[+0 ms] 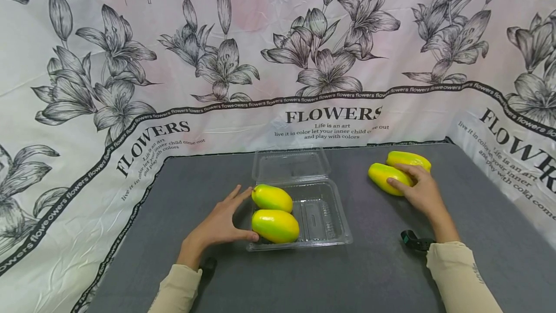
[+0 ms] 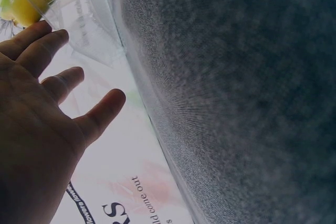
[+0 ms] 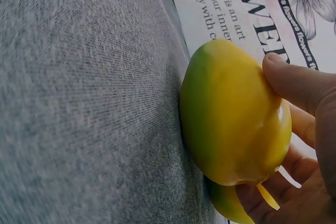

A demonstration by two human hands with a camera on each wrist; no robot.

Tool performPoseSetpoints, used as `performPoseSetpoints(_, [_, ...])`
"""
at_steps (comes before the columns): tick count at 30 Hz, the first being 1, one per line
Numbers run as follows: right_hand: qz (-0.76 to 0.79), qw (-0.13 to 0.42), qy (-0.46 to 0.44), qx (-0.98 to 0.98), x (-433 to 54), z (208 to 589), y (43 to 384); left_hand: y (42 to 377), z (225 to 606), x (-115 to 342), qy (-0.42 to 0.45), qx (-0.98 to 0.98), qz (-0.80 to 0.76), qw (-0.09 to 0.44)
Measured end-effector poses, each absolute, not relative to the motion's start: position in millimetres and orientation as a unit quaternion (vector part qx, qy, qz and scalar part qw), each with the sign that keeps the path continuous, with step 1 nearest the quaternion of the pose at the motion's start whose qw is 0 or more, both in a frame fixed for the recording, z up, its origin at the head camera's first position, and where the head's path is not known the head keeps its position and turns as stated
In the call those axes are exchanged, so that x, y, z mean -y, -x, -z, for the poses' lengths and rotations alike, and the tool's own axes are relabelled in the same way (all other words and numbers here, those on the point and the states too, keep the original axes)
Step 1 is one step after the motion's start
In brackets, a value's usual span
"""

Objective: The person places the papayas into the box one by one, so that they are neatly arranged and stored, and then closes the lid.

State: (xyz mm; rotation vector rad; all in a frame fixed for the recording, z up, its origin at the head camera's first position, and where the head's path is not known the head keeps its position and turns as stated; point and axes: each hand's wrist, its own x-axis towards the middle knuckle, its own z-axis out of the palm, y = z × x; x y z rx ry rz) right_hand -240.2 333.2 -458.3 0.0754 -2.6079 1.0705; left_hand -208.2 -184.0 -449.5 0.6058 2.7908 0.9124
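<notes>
Two yellow-green mangoes (image 1: 275,226) lie one behind the other in the left part of a clear plastic clamshell box (image 1: 339,216), its lid (image 1: 291,165) folded back. My left hand (image 1: 221,221) is spread at the box's left side, thumb and fingertips by the mangoes; whether they touch is unclear. In the left wrist view the fingers (image 2: 55,85) are loosely extended beside the box wall. At the right, my right hand (image 1: 421,190) holds a mango (image 3: 231,114) on the table between thumb and fingers. Another mango (image 1: 408,159) lies just behind it, partly covered by the fingers.
The grey table (image 1: 365,274) runs back to a white flower-print cloth (image 1: 330,124) hanging behind and at both sides. A dark strap-like device (image 1: 414,242) sits at my right wrist, and a dark one (image 1: 209,265) at my left.
</notes>
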Motion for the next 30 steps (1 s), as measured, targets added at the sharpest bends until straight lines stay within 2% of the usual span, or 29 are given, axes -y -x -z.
performPoseSetpoints(21, [-0.393,0.050,-0.048,0.917,-333.0,452.0,236.6,206.9,447.9,183.1,-0.199,-0.929,-0.301,0.078])
performPoseSetpoints(30, [-0.388,0.041,-0.072,0.918,-333.6,451.9,237.1,206.9,447.3,182.6,-0.198,-0.929,-0.303,0.077])
